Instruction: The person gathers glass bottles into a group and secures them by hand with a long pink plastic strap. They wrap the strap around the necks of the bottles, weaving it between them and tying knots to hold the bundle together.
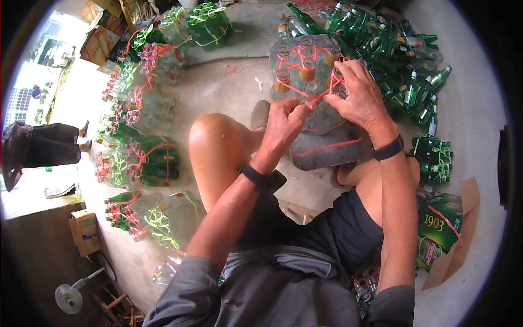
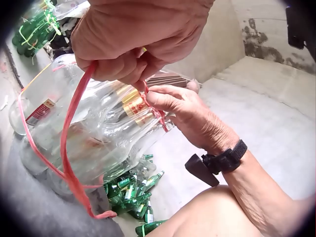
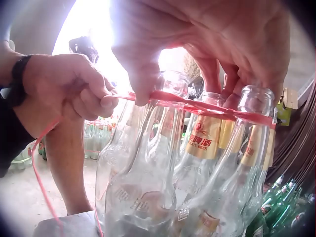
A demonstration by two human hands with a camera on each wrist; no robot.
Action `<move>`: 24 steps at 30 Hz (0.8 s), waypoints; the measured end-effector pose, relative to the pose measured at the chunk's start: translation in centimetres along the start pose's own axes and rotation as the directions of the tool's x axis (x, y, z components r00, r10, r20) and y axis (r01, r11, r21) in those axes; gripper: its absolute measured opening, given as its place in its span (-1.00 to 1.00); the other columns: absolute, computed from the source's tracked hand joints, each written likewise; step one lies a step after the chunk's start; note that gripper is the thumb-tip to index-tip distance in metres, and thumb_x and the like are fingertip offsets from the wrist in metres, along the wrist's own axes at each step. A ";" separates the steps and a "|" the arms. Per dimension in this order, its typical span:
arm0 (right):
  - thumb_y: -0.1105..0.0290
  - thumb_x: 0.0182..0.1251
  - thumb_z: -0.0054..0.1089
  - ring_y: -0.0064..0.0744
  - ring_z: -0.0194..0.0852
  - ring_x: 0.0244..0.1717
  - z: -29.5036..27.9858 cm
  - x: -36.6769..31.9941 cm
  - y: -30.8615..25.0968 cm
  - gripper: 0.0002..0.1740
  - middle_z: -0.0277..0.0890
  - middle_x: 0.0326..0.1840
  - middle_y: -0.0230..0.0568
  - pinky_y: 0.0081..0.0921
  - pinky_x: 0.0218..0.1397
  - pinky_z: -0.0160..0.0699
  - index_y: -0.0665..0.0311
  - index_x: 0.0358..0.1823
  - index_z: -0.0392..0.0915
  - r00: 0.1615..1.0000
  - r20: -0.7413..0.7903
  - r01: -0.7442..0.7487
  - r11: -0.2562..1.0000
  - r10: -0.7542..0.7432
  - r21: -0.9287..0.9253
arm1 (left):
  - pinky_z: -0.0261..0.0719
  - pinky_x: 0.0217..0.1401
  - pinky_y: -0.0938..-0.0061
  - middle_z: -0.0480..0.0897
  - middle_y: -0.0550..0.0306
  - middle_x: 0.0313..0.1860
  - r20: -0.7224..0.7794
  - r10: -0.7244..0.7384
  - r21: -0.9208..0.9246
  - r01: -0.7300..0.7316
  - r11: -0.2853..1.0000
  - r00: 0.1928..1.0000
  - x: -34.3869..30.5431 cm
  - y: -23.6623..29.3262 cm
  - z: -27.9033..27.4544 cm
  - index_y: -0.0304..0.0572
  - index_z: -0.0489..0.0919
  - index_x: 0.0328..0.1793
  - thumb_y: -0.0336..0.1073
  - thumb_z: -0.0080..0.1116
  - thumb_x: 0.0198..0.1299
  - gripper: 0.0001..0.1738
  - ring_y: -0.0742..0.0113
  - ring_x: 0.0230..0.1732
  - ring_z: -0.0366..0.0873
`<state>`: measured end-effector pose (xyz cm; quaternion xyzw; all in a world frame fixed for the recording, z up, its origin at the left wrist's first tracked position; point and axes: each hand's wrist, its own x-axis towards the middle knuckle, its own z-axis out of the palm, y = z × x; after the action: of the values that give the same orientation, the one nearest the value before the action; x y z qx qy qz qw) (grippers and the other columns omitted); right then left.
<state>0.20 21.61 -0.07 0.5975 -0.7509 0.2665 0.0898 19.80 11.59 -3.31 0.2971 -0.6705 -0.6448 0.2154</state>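
Note:
Clear glass bottles, some with gold neck labels, stand in a tight group on a grey block. Red plastic string runs around and between their necks. The left hand pinches the string beside the near bottles, and a loose tail hangs below it. Over the bottle tops arches the right hand, its thumb on the string at one neck and its other fingers reaching down among the far necks.
Tied bundles of green and clear bottles line the left side. A heap of loose green bottles lies at the upper right. Cartons are at the right; a fan stands lower left. Another person's dark-clothed legs show at far left.

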 end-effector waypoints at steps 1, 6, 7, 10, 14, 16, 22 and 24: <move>0.20 -0.05 0.67 0.07 0.51 0.27 0.0 -0.1 -0.1 -0.19 0.53 0.24 -0.05 -0.09 0.31 0.58 0.37 0.27 0.55 1.000 -0.007 0.005 1.000 -0.005 -0.006 | 0.36 -0.42 0.54 0.58 0.35 -0.48 -0.021 0.035 -0.074 -0.036 0.997 0.999 0.1 -0.4 0.2 -0.46 0.75 -0.17 -0.25 0.24 0.46 -0.68 0.62 -0.45 0.39; 0.21 0.00 0.60 0.07 0.53 0.23 0.4 -0.1 0.0 -0.26 0.53 0.20 -0.06 -0.08 0.28 0.60 0.34 0.24 0.56 0.999 -0.037 0.022 1.000 -0.023 -0.007 | 0.42 -0.40 0.55 0.64 0.32 -0.43 -0.085 0.036 -0.065 -0.042 0.997 0.996 -0.1 -1.0 1.0 -0.51 0.77 -0.10 -0.22 0.29 0.46 -0.64 0.62 -0.40 0.45; 0.21 0.01 0.58 0.07 0.53 0.22 0.1 -0.1 0.0 -0.28 0.53 0.19 -0.07 -0.07 0.26 0.61 0.32 0.23 0.57 0.998 -0.054 0.040 0.999 -0.040 -0.004 | 0.44 -0.38 0.55 0.66 0.31 -0.41 -0.099 0.051 -0.055 -0.057 0.997 0.994 0.0 -0.8 1.1 -0.53 0.78 -0.07 -0.22 0.30 0.46 -0.63 0.62 -0.38 0.47; 0.24 -0.04 0.64 0.11 0.48 0.31 -0.3 -0.3 -0.4 -0.22 0.52 0.23 0.03 -0.12 0.38 0.55 0.36 0.26 0.55 1.000 0.008 -0.026 0.999 0.025 0.021 | 0.49 -0.22 0.61 0.73 0.26 -0.27 -0.091 0.024 0.078 -0.016 0.997 0.996 0.0 -0.7 0.7 -0.51 0.78 0.03 -0.22 0.35 0.46 -0.64 0.60 -0.26 0.52; 0.10 -0.07 0.67 0.01 0.56 0.21 0.4 -0.5 -0.1 -0.28 0.55 0.13 -0.13 -0.10 0.25 0.59 0.24 0.13 0.60 0.993 -0.121 0.014 1.000 -0.012 0.021 | 0.46 -0.22 0.62 0.72 0.29 -0.27 -0.114 0.007 -0.099 -0.019 0.995 0.993 0.3 -1.7 0.9 -0.48 0.79 0.03 -0.31 0.36 0.44 -0.72 0.61 -0.27 0.52; 0.09 -0.06 0.67 -0.01 0.56 0.22 0.5 -0.5 -0.2 -0.28 0.56 0.13 -0.14 -0.10 0.27 0.57 0.25 0.12 0.60 0.993 -0.116 -0.008 1.000 0.008 0.003 | 0.47 -0.20 0.62 0.75 0.28 -0.26 -0.120 0.026 -0.051 -0.033 0.998 0.992 0.2 -1.1 0.9 -0.45 0.80 0.04 -0.33 0.35 0.45 -0.74 0.61 -0.26 0.54; 0.12 -0.04 0.64 -0.02 0.55 0.22 0.3 -0.8 -0.3 -0.28 0.56 0.15 -0.15 -0.10 0.28 0.54 0.28 0.15 0.60 0.995 -0.094 -0.043 0.999 0.042 -0.007 | 0.55 -0.12 0.60 0.80 0.22 -0.22 -0.100 0.025 0.068 -0.018 0.998 0.995 0.0 -0.5 0.6 -0.42 0.81 0.00 -0.31 0.35 0.43 -0.74 0.57 -0.23 0.60; 0.19 -0.02 0.62 0.03 0.56 0.21 0.5 -0.6 -0.7 -0.25 0.55 0.19 -0.11 -0.12 0.23 0.60 0.28 0.23 0.55 0.995 -0.093 -0.033 0.999 0.030 -0.022 | 0.56 -0.13 0.59 0.80 0.23 -0.23 -0.117 0.039 0.072 -0.031 0.997 0.992 -0.1 -0.6 0.6 -0.43 0.81 0.00 -0.31 0.34 0.43 -0.74 0.57 -0.23 0.60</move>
<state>1.11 21.80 -0.54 0.5715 -0.7584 0.2862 0.1274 19.56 12.11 -3.96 0.3302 -0.6840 -0.5982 0.2555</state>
